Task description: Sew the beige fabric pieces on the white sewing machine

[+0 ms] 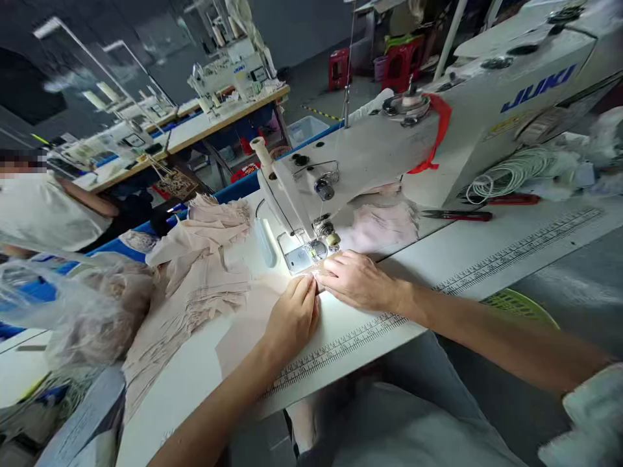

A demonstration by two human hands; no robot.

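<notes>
My left hand (294, 308) is closed, its fingertips pinching the edge of a pale pink fabric piece (243, 327) just in front of the sewing machine's needle area. Beside it, my right hand (357, 280) has its fingers pressed together on the same fabric, close to the presser foot. The two hands' fingertips nearly meet. A lit metal needle plate (299, 258) shows behind them. The white sewing machine (360, 155) stretches from the needle area to the upper right. Another pink fabric bundle (384, 224) lies under the machine arm.
Stacked pink fabric (209, 285) and a plastic bag (97, 311) are on the left. Scissors (457, 215) and coiled cord (511, 172) lie at the right. A printed ruler (341, 347) runs along the front edge. A person in white (48, 211) is at far left.
</notes>
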